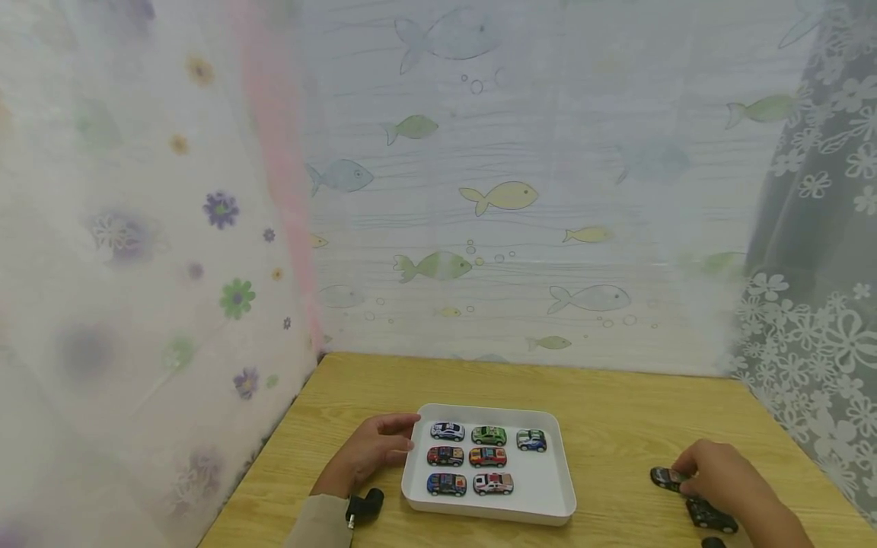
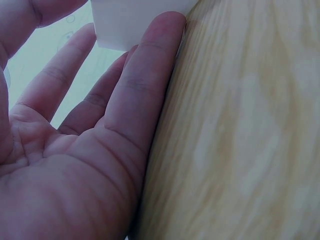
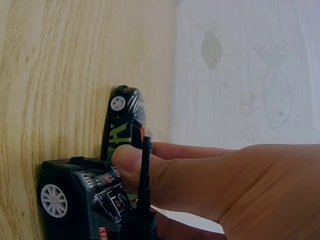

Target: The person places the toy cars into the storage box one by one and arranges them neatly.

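My left hand [image 1: 370, 453] rests at the left wall of a white tray [image 1: 534, 498], its fingertips against the outside; the left wrist view shows loosely extended fingers [image 2: 145, 85] at the wall. Inside the tray, several small toy cars stand in rows, among them a green car [image 1: 489, 435], a red-and-yellow car [image 1: 488, 457] and a white-and-red car [image 1: 493, 483]. Right of the tray, my right hand [image 1: 726, 476] pinches a black toy car [image 3: 120, 117] with green lettering between thumb and fingers. Close behind it, nearer me, stands a larger black toy truck [image 3: 75, 197] with white wheels.
Everything stands on a wood-grain table [image 1: 617, 411]. A dark object [image 1: 712, 543] shows at the bottom edge near the truck. A black device [image 1: 365, 506] sits at my left wrist. Fish-patterned sheeting [image 1: 514, 266] hangs behind the table, a flowered sheet [image 1: 157, 304] at the left.
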Demonstrator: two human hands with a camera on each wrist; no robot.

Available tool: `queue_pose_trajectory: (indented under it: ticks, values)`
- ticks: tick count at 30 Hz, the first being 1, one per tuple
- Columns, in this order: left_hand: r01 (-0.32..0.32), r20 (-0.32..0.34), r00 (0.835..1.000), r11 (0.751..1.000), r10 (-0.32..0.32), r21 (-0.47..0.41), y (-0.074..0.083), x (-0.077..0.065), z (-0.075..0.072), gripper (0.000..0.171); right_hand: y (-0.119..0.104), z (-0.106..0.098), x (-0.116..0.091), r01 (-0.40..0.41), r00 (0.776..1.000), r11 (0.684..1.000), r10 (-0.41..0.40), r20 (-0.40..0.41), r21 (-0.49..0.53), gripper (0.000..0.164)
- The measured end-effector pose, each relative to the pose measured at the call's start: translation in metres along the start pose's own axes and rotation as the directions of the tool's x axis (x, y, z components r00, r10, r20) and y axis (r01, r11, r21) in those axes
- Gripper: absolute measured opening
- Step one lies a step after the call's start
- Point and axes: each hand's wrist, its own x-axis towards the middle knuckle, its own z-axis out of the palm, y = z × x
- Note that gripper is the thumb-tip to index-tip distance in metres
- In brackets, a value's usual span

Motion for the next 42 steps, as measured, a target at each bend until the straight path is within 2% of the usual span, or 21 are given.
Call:
queue_pose_trajectory:
  ticks: [4,14,23,35,42]
  values:
    - [-0.004,0.000,1.000,1.000,0.004,0.010,0.000,-0.001,0.000,0.057,-0.003,0.002,0.001,0.010,1.000,1.000,-0.010,-0.005,0.011,0.030]
    - [0.003,0.004,1.000,1.000,-0.003,0.004,0.001,0.001,0.000,0.056,-0.018,0.007,0.007,0.085,0.990,0.996,-0.089,-0.110,-0.039,0.025]
    - [-0.003,0.001,1.000,1.000,0.003,0.006,0.001,0.002,0.000,0.056,-0.025,0.009,0.012,0.081,0.991,0.997,-0.082,-0.110,-0.018,0.026]
    - [-0.005,0.001,1.000,1.000,0.005,0.013,0.000,0.002,0.000,0.056,-0.048,0.019,0.018,0.154,0.974,0.986,-0.161,-0.162,-0.057,0.025]
    - [-0.011,0.005,1.000,1.000,0.011,0.014,0.000,0.000,-0.001,0.055,-0.055,0.024,0.020,0.172,0.969,0.985,-0.172,-0.175,-0.018,0.025]
